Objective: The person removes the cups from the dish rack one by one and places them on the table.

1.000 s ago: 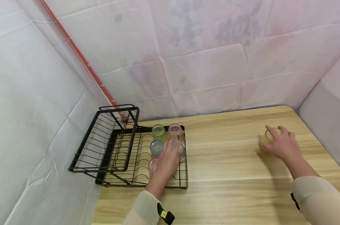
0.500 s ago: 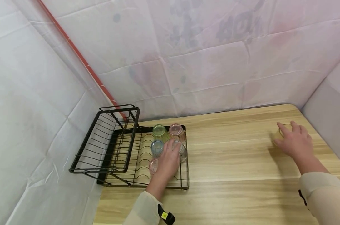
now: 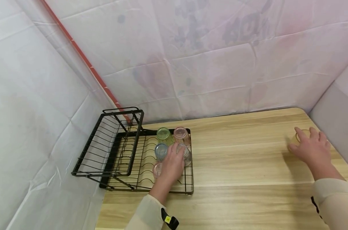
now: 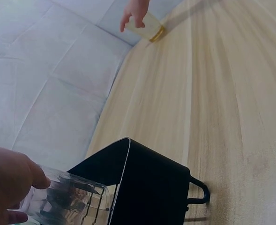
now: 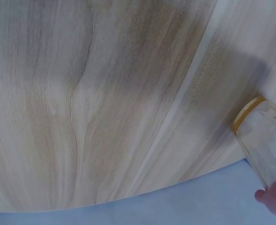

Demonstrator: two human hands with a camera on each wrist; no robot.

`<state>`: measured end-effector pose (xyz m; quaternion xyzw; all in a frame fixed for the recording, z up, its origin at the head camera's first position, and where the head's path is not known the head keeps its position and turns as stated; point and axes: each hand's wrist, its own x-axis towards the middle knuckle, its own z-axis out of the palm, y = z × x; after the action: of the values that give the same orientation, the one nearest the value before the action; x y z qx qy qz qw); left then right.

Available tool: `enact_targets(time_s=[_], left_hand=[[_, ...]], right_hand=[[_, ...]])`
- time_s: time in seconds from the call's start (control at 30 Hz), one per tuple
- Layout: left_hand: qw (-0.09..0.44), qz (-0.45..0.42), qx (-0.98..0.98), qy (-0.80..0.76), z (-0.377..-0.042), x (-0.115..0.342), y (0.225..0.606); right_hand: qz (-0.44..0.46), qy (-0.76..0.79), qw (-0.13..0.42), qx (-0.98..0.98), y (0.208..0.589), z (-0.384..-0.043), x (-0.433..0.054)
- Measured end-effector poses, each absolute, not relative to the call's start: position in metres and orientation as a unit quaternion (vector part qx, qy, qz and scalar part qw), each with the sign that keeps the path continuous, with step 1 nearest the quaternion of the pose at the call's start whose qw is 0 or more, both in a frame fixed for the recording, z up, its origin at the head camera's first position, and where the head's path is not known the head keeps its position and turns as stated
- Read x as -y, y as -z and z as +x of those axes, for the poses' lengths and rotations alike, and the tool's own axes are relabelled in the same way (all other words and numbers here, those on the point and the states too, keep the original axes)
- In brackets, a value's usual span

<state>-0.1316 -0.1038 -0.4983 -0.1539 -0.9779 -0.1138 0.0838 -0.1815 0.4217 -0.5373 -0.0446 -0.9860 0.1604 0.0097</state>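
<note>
My left hand [image 3: 171, 163] grips an upside-down clear glass [image 3: 187, 156] at the right side of the black dish rack [image 3: 188, 192]. Its fingers curl over the glass, which also shows beside the rack's wall in the left wrist view [image 4: 58, 199]. Far to the right, my right hand [image 3: 313, 148] holds a yellow-tinted glass [image 3: 293, 139] from above, fingers spread round its upper end. In the right wrist view, the amber base of this glass [image 5: 266, 136] is right at the wooden tabletop, with only my thumb [image 5: 274, 199] showing beside it.
Around my left hand in the rack stand a green glass [image 3: 164, 135], a pink glass [image 3: 181, 135], a blue glass [image 3: 161, 152] and another pink one, partly hidden. The rack's raised wire tier [image 3: 107, 142] is on the left. White sheeting [image 3: 214, 80] borders the wooden table [image 3: 234, 159].
My right hand has moved right with the yellow-tinted glass, towards the table's right edge. My left hand has stayed in place on the clear glass.
</note>
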Motion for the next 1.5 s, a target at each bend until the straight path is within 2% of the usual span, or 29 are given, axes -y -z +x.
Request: enact_targets(time_s=[0.27, 0.47, 0.83, 1.0, 1.1, 1.2, 1.33, 1.5], left_hand=[[0.074, -0.146, 0.979, 0.117, -0.138, 0.101, 0.498], [0.05, -0.13, 0.983, 0.122, -0.148, 0.097, 0.496], [0.047, -0.142, 0.982, 0.119, -0.145, 0.102, 0.486], [0.071, -0.125, 0.973, 0.181, -0.136, 0.11, 0.466], [0.072, -0.1, 0.958, 0.259, -0.13, 0.114, 0.458], [0.056, -0.066, 0.926, 0.367, -0.122, 0.118, 0.456], [0.007, -0.044, 0.837, 0.546, -0.113, 0.119, 0.461], [-0.032, -0.051, 0.746, 0.663, -0.107, 0.116, 0.473]], right_hand=[[-0.031, -0.139, 0.024, 0.989, 0.535, -0.18, -0.423], [0.007, -0.095, 0.062, 0.994, 0.532, -0.183, -0.407], [0.131, -0.129, 0.193, 0.964, 0.527, -0.173, -0.307], [0.182, -0.211, 0.221, 0.935, 0.523, -0.16, -0.251], [0.183, -0.3, 0.19, 0.917, 0.516, -0.15, -0.217], [0.165, -0.421, 0.107, 0.886, 0.506, -0.138, -0.185], [0.132, -0.579, -0.018, 0.805, 0.494, -0.125, -0.149], [0.097, -0.689, -0.125, 0.707, 0.488, -0.116, -0.122]])
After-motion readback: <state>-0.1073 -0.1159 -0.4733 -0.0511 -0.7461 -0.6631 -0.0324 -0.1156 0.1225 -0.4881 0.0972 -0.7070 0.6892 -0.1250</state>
